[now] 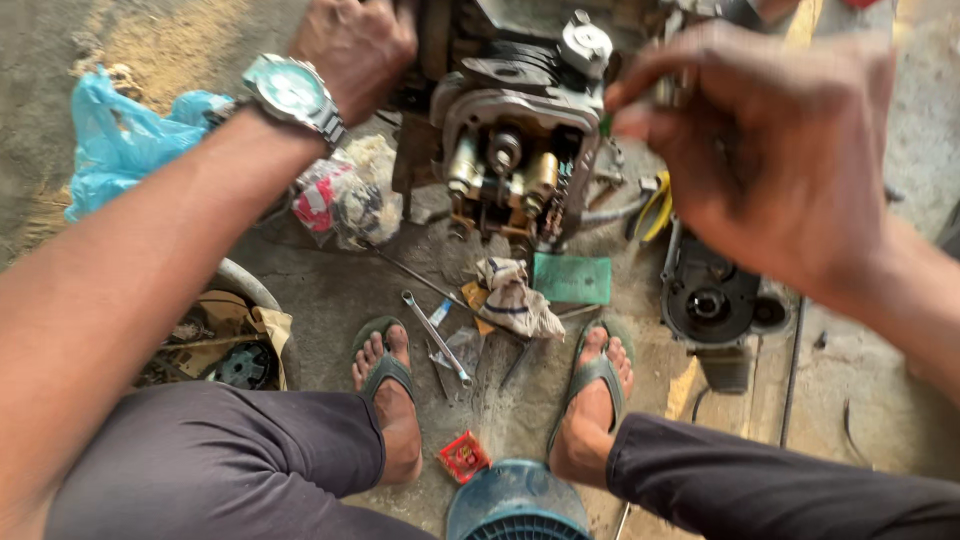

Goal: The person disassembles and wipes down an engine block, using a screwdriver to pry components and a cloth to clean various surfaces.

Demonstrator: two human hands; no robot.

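Note:
A greasy engine block (515,150) with its cylinder head open stands on the concrete floor in front of me. My left hand (352,45), with a silver wristwatch (292,93) on the wrist, rests against the engine's upper left side. My right hand (770,140) is raised close to the camera at the engine's right edge, its fingertips pinched together near a small green part; whether it grips anything I cannot tell. My two feet in green sandals (385,365) rest on the floor below the engine.
A wrench (437,338), a dirty rag (515,297) and a green card (572,278) lie between my feet. A blue plastic bag (120,140) lies left, a black engine cover (710,295) right, a small red box (464,456) and a blue stool (518,505) near my knees.

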